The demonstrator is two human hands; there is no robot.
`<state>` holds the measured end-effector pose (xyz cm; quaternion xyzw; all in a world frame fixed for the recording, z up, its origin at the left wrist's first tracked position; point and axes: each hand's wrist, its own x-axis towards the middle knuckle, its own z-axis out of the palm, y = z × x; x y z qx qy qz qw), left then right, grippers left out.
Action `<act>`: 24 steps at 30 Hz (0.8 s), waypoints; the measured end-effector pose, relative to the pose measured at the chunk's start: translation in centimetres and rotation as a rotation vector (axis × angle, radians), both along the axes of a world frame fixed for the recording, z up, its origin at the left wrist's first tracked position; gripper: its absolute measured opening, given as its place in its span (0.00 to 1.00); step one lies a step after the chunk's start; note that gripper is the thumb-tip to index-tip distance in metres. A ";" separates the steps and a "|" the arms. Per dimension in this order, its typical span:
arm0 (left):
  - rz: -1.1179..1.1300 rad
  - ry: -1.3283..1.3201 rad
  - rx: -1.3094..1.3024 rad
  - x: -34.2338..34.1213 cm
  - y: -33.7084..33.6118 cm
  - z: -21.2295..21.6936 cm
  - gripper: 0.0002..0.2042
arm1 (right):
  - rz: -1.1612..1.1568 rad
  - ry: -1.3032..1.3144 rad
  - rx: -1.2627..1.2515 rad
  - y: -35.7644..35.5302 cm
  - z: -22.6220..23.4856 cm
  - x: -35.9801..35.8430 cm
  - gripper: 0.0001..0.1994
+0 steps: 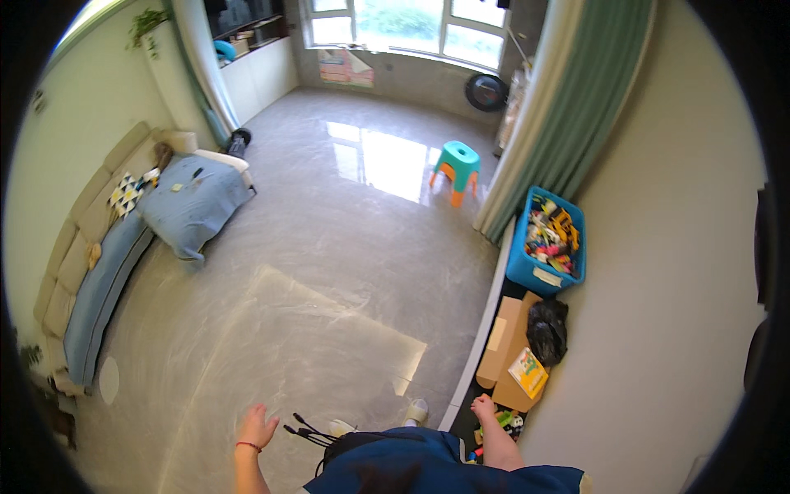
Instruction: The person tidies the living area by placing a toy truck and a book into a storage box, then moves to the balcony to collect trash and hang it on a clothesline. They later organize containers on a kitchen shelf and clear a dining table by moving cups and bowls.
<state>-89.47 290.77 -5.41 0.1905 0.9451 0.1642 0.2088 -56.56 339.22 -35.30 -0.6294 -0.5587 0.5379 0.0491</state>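
We see the left hand [257, 426] spread open, empty above the grey floor [313, 272]. The right hand [483, 405] is curled, grip unclear, at the cardboard box [508, 350] corner, small toys [504, 421] just below.

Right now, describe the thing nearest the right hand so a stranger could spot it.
Follow the right-hand wall down past the blue toy bin and the black bag on the cardboard boxes. Just below the boxes, beside the right hand, lies a small pile of toys, the only green and multicoloured clutter on that dark floor strip.
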 end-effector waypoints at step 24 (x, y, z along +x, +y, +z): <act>0.743 0.063 0.789 -1.4 -13.1 3.4 0.09 | 0.702 -0.183 -0.024 -11.8 3.5 -17.8 0.11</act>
